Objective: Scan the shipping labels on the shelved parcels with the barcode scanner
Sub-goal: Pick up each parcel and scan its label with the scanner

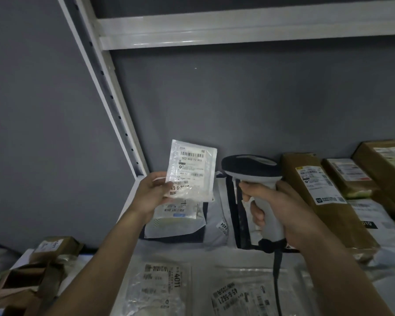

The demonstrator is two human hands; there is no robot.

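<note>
Left hand point(152, 193): at 9 o'clock of centre, fingers clamped on the lower left corner of a small white pouch point(192, 169), held upright above the shelf.
Right hand point(281, 210): at 3 o'clock of the pouch, fingers wrapped tight round the grip of the barcode scanner point(253, 179), index finger at the trigger.
Scanner head: dark, just beside the pouch's right edge, apart from it; facing direction hard to tell.
Cable point(277, 281): dark, hanging from the grip base toward 6 o'clock, cut off by the frame.
Shelf point(132, 195): white metal, perforated upright running toward 11 o'clock, grey wall behind.
Under the pouch: flat plastic mailers point(176, 222), partly covered by hand and pouch.
At 3 o'clock: brown taped parcels point(315, 192) with white labels, leaning in a row, rightmost ones cut off.
At 6 o'clock: clear bagged parcels point(160, 290), blurred, crossed by both forearms.
At 8 o'clock: open brown cartons point(39, 270), dim, contents unclear.
Readable on pouch label: barcode, "502-602", below it partly hidden "49-6-".
Readable elsewhere: "4011" and "45-6-5621" on the near bags; remaining print too small.
</note>
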